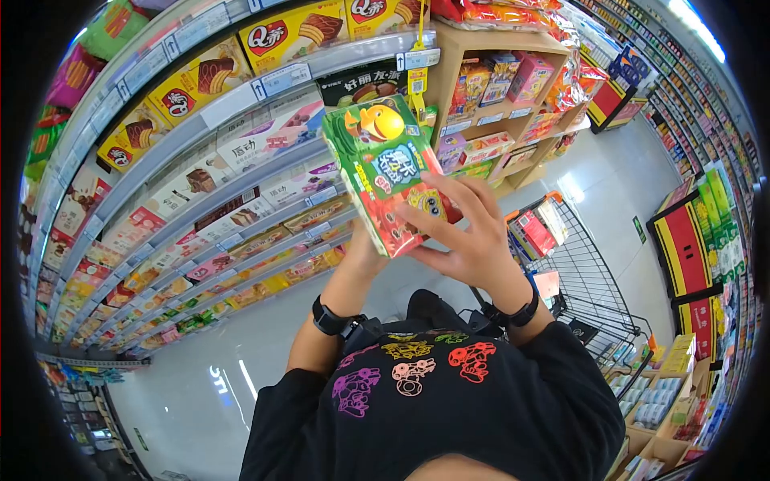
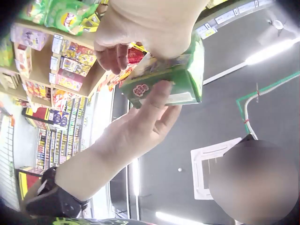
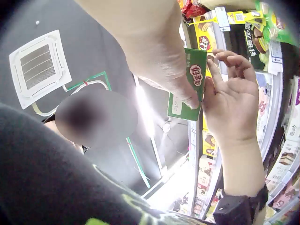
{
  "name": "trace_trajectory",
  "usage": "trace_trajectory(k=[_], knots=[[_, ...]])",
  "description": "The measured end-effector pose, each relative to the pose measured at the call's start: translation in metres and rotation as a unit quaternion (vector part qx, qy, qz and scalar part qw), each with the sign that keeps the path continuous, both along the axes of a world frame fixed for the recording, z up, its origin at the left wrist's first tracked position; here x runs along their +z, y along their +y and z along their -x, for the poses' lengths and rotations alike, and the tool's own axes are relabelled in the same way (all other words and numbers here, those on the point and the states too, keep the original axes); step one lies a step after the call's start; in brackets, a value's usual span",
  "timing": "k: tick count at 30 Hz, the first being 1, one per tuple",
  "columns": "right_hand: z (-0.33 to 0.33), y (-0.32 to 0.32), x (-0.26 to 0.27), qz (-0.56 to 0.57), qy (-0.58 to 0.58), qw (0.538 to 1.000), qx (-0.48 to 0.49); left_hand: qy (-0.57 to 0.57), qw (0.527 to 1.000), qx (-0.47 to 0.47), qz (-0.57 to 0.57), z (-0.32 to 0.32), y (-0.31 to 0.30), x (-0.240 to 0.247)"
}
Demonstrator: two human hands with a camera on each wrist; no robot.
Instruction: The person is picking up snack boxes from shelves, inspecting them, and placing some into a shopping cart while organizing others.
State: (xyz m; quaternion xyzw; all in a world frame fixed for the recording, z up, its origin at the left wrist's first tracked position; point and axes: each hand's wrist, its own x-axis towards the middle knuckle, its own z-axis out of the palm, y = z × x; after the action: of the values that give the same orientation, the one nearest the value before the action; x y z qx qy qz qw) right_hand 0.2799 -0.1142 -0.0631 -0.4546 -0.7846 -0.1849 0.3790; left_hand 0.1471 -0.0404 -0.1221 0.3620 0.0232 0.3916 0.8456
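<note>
Head view: smooth, rectangular green-and-red carton (image 1: 377,172) raised before shelves (image 1: 218,112); the right hand (image 1: 465,228) grips it, fingers spread over its printed face; left hand (image 1: 369,250) behind. Left wrist view: right thumb (image 2: 157,96) presses the flat green end panel (image 2: 180,86). Right wrist view: left hand relaxed, fingers loosely bent at the carton's edge; square ceiling vent (image 3: 38,68), slatted.

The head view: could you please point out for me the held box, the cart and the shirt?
Held box (image 1: 389,172): head view, on its printed front.
Cart (image 1: 589,276): head view, on its wire mesh.
Shirt (image 1: 469,409): head view, on its black front.
</note>
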Motion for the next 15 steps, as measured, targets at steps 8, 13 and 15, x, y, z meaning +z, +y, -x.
trace_trajectory(k=[8,13,15], knots=[[-0.013,-0.003,-0.010,-0.111,-0.066,0.992,-0.008,-0.122,0.988,-0.081,0.057,-0.006,-0.006,0.009],[-0.014,-0.002,-0.009,-0.016,0.008,1.000,-0.001,-0.050,0.996,-0.027,0.067,-0.008,-0.006,0.004],[-0.014,0.001,-0.006,0.036,0.078,0.996,0.020,0.034,0.999,0.010,-0.029,-0.009,-0.003,-0.005]])
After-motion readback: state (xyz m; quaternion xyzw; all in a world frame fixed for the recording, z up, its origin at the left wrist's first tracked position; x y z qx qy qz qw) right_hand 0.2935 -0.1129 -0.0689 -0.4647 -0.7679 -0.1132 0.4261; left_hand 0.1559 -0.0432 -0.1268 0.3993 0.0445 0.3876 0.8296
